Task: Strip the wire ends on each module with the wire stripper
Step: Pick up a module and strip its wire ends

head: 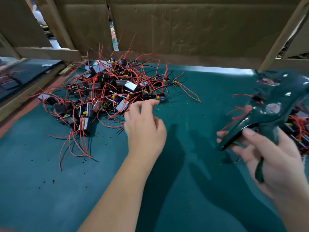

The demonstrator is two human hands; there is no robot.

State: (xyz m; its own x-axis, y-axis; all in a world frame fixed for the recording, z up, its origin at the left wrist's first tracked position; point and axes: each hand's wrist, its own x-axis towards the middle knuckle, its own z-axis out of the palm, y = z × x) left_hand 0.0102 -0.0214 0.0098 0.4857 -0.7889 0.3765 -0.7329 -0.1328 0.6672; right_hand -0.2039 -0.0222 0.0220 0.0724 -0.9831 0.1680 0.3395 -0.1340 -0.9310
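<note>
Beside the big heap of modules [107, 91] my left hand [143, 126] hovers, fingers loosely spread, empty; my right hand [280, 161] grips the wire stripper [267, 111]. A smaller batch [299, 122] at right seems done; most remains, I judge

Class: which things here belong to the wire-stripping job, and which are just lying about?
Job: wire stripper, gripped by the right hand; pile of modules; left hand reaching toward it.
Lying about: cardboard sheets; wooden frame; red and black bits on the green mat.
</note>
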